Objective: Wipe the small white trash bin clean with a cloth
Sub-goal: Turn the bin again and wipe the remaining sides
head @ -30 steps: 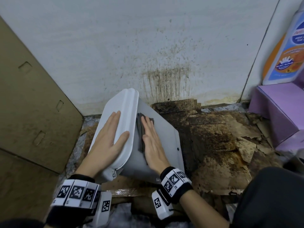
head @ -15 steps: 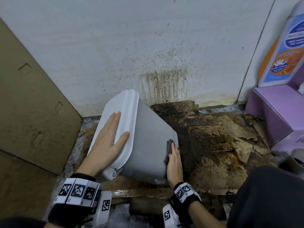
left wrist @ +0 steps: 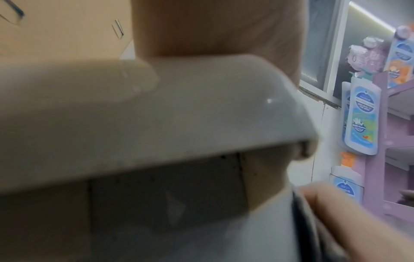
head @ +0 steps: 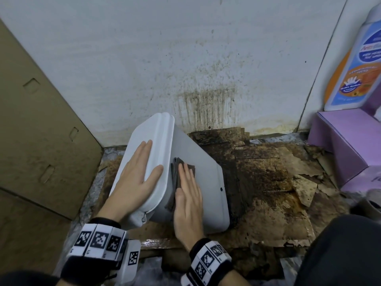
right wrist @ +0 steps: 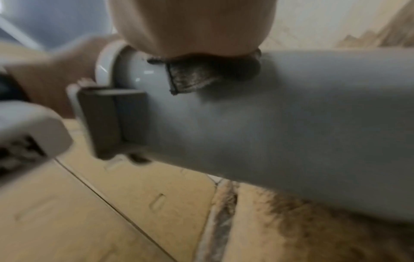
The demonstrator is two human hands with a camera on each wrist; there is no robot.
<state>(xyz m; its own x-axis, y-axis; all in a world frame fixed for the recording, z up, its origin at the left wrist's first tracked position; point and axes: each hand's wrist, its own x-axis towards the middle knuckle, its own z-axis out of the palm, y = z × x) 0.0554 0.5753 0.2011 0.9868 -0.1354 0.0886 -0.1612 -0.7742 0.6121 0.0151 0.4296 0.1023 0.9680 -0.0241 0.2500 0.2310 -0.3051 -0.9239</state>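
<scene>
The small white trash bin (head: 206, 182) lies tipped on its side on the dirty floor, lid end toward the wall. My left hand (head: 137, 178) rests flat on the white lid (head: 158, 145), fingers straight, thumb over the lid's edge. My right hand (head: 188, 195) lies flat on the bin's grey side, pressing a dark cloth (head: 175, 178) against it just beside the lid. In the right wrist view the cloth (right wrist: 192, 78) sticks out from under my palm on the bin (right wrist: 280, 124). The left wrist view shows the lid's rim (left wrist: 156, 109) up close and blurred.
A stained white wall (head: 185, 58) stands right behind the bin. Cardboard (head: 37, 131) leans at the left. Torn, soiled cardboard (head: 268, 193) covers the floor to the right. A purple display stand (head: 346, 145) with a printed bottle (head: 354, 69) is at the far right; my dark-clad knee (head: 340, 250) is at lower right.
My right hand has slid the cloth from the bin's lower right edge back up along the side to beside the lid. The left hand has stayed on the lid.
</scene>
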